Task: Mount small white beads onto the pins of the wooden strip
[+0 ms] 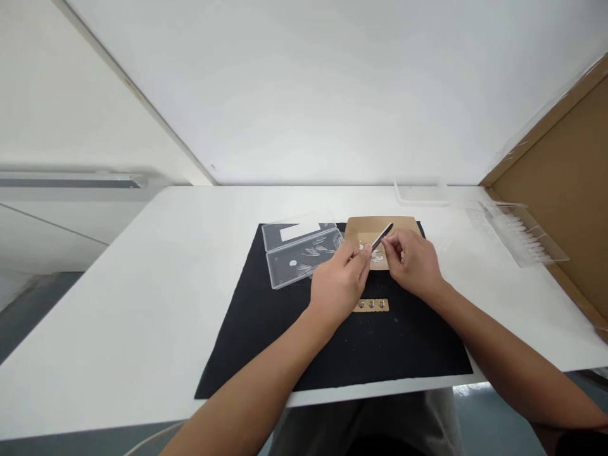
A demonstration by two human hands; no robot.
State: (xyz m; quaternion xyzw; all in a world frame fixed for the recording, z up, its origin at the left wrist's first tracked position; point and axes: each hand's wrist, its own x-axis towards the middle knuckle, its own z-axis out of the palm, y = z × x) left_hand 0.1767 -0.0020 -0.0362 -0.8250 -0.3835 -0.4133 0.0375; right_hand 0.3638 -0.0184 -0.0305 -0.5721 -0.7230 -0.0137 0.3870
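The head view shows the left hand point(339, 275) gripping a thin stick point(382, 235), black with a pale edge, just right of the middle. The right hand point(414, 261) bends its fingers close beside it; I cannot tell if they pinch something tiny. Nearby is a brown card tray point(363, 225) with white bits point(377, 257). Left of that, a see-through plastic box point(281, 273) has a white label point(300, 232), too small to read. Lower down, a little tan strip point(377, 309) lies on black cloth point(380, 354).
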